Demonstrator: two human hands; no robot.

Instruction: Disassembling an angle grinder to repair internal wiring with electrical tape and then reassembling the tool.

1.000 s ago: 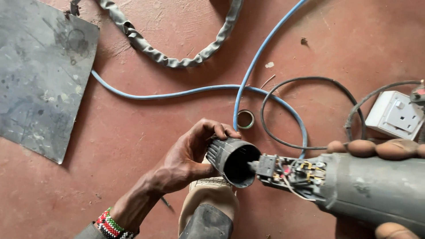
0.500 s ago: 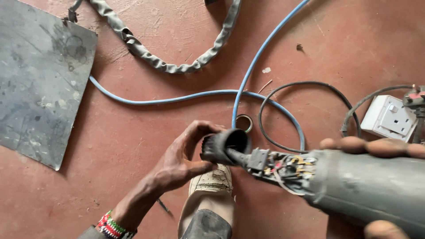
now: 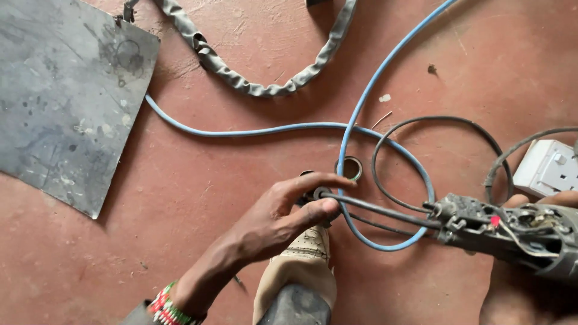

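Left hand (image 3: 283, 210) grip pinches black cord (image 3: 385, 210); right hand (image 3: 557, 201) grip clasps opened power tool (image 3: 512, 232). Tugging risks tearing exposed wiring (image 3: 512, 225).

The left hand (image 3: 289, 210) is bare, with no glove and no ring in sight. A band of small beads (image 3: 170, 312) circles the wrist in rows of red, white, green and black. Just below it, at the frame's bottom edge, shows a scrap of grey sleeve (image 3: 137, 314). Of the right hand (image 3: 563, 200) only bare fingertips show at the right edge. One foot wears a worn beige shoe (image 3: 299, 265) with perforated trim, under a dark grey trouser leg (image 3: 295, 308).
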